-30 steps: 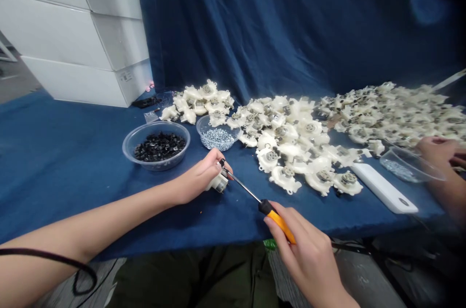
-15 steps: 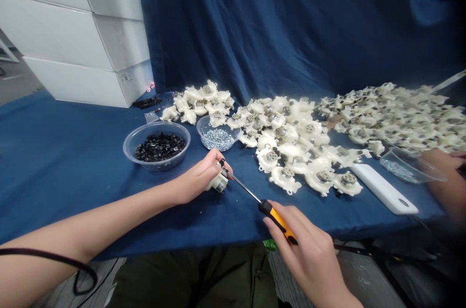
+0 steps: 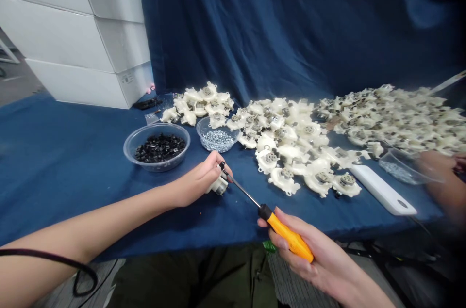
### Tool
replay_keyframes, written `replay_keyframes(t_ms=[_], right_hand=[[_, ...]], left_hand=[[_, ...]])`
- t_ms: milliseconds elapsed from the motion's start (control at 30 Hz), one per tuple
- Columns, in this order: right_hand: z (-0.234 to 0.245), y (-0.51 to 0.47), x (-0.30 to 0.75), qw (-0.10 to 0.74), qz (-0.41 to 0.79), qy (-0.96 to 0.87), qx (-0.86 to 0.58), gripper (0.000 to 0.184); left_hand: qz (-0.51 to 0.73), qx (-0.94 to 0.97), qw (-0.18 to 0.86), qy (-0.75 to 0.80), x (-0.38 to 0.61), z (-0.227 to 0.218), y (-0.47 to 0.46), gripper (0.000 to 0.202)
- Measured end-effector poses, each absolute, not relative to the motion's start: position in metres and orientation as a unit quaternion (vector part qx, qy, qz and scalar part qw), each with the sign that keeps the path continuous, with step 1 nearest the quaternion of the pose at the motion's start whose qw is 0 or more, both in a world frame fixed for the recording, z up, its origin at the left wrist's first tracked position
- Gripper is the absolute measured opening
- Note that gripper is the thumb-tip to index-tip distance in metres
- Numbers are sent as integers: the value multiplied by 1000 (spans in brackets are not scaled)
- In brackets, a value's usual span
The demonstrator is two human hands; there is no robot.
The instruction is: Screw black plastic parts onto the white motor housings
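Observation:
My left hand (image 3: 200,181) is shut around a small white cylindrical part (image 3: 219,186), probably a motor, which its fingers largely hide. My right hand (image 3: 313,254) grips the orange and black handle of a screwdriver (image 3: 287,233) near the table's front edge. The thin steel shaft runs up and left, and its tip reaches the part at my left fingertips. The exact contact point is hidden. Several cream plastic housings with metal centres (image 3: 282,153) lie just beyond both hands.
A clear bowl of black pieces (image 3: 156,147) and a clear bowl of small screws (image 3: 214,134) stand on the blue cloth (image 3: 54,162). Further right are a white flat slab (image 3: 382,190), another clear bowl (image 3: 407,167), and a co-worker's blurred hand (image 3: 440,177). White boxes (image 3: 73,41) stand behind.
My right hand has turned, and the screwdriver handle has swung down and to the right. The co-worker's hand has moved and blurred. My left hand and the part have barely moved.

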State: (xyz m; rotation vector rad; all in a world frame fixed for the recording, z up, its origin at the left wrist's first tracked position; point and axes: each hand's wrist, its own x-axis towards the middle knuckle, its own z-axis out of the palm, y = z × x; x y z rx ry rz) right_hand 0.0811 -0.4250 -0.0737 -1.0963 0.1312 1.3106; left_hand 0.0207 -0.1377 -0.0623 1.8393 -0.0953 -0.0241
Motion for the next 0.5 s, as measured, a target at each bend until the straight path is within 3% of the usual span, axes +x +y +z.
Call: replay_keyframes(t_ms=[333, 500], right_hand=[[-74, -445, 69, 578, 531, -87, -614, 53], [-59, -456, 71, 582, 518, -156, -607, 31]], left_hand=[[-60, 817, 569, -65, 19, -57, -136, 33], [-37, 833, 551, -47, 21, -63, -134, 43]])
